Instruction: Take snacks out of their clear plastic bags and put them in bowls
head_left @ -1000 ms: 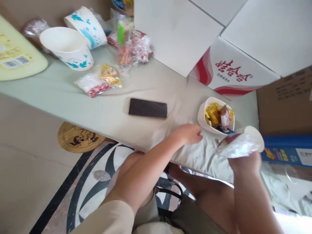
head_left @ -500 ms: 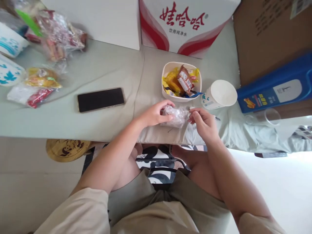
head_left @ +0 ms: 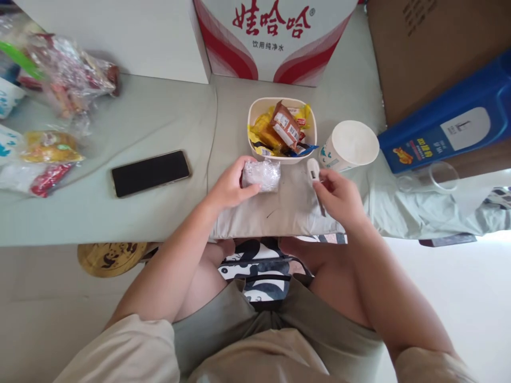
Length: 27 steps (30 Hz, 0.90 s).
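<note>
Plastic-wrapped bundle (head_left: 266, 175): it sits near the front edge of the cloth-covered counter (head_left: 167, 215), just in front of the bowl (head_left: 263, 105), with its left end in the person's left hand (head_left: 228, 185). That hand grips it between the thumb, laid along the near side, and the fingers at the far side; whether the bundle's underside touches the cloth cannot be told. The right hand (head_left: 342, 196) pinches a small white tool (head_left: 313, 168) between thumb and fingers. The tool's rounded head, marked with a dark slot, points away from the person, and a slim dark part shows below the fingers (what kind of tool it is, I cannot tell). A gap separates the tool from the bundle.

The bowl holds wrapped snacks (head_left: 286, 125) in yellow, brown and blue packets, the brown one lying on top. To its right stands a white paper cup (head_left: 355, 144), tilted in view, near a blue box (head_left: 447, 122) that lies beside a brown carton (head_left: 415, 69). Behind the bowl is a white box with red lettering (head_left: 265, 58). A dark-screened phone (head_left: 151, 174) lies flat left of the left hand. Farther left are a yellow packet (head_left: 51, 146) and a red-and-white packet (head_left: 50, 178).
</note>
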Each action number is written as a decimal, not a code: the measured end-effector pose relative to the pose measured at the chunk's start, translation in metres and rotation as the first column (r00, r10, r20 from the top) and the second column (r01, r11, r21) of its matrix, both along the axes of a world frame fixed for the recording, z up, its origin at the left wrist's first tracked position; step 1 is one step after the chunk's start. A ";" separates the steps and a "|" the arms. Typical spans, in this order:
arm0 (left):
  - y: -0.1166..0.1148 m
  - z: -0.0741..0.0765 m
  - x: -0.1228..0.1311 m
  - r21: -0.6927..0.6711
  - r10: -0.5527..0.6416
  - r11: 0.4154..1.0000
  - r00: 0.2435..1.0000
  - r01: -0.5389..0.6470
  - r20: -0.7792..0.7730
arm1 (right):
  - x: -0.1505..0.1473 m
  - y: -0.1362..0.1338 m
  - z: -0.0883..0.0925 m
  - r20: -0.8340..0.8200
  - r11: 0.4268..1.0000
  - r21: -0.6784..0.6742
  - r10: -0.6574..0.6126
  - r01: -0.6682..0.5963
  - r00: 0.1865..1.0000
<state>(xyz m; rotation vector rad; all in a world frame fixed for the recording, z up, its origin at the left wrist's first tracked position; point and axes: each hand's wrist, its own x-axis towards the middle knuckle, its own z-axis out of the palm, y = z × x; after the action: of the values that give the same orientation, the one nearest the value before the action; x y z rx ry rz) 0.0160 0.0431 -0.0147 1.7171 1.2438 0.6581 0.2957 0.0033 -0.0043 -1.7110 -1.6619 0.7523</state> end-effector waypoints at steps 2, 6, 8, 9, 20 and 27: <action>-0.001 0.001 -0.002 0.007 -0.046 0.999 0.999 0.046 -0.018 | -0.010 -0.005 0.009 -0.363 1.000 -0.001 -0.025 0.027 0.931; -0.004 0.001 -0.007 0.012 -0.091 0.996 0.994 0.091 -0.062 | -0.028 -0.009 0.016 -0.752 0.998 -0.044 -0.063 0.045 0.657; -0.005 0.001 -0.008 -0.004 -0.097 0.995 0.993 0.097 -0.068 | -0.032 -0.007 0.014 -0.810 0.995 -0.087 -0.100 0.050 0.578; -0.005 0.002 -0.008 -0.010 -0.099 0.995 0.993 0.098 -0.069 | -0.034 -0.006 0.012 -0.825 0.993 -0.103 -0.117 0.057 0.553; -0.006 0.008 -0.005 0.002 -0.083 0.996 0.988 0.084 -0.128 | -0.037 0.000 0.002 -0.804 0.992 -0.118 -0.126 0.052 0.581; -0.005 0.005 -0.004 0.025 -0.086 0.996 0.988 0.090 -0.128 | -0.047 -0.001 0.007 -0.853 0.989 -0.142 -0.106 -0.032 0.511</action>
<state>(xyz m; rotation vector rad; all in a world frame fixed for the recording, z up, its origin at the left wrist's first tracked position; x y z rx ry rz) 0.0115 0.0376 -0.0101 1.8526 1.2420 0.5254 0.2487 0.0021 0.0030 -1.0839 -0.8468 1.4367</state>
